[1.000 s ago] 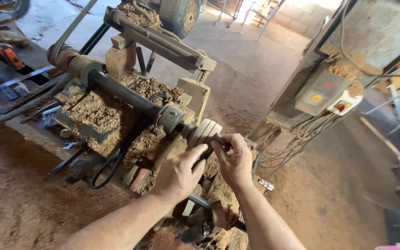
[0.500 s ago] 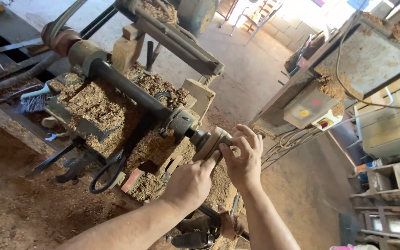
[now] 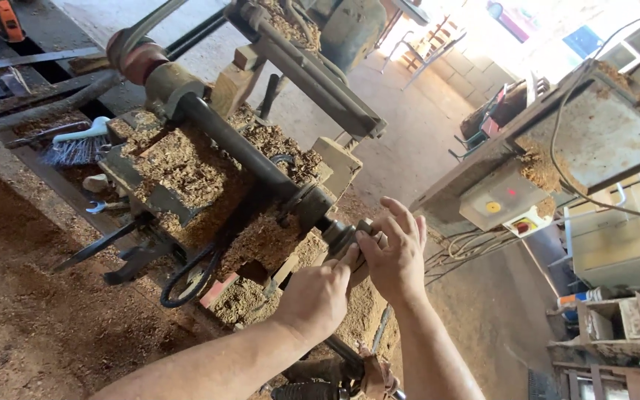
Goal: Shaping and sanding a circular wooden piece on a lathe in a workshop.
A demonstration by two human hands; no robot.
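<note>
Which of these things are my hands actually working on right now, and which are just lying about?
In hand:
left hand
right hand
round metal handwheel at the end of the dark steel shaft
sawdust-covered lathe bed

Lying about:
white-handled brush
orange power tool
grey switch box with yellow and red buttons
small spanner

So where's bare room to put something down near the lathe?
Bare concrete floor lies between the lathe and the grey control box. The lathe bed is heaped with shavings; both hands crowd its end, cables beside.
</note>
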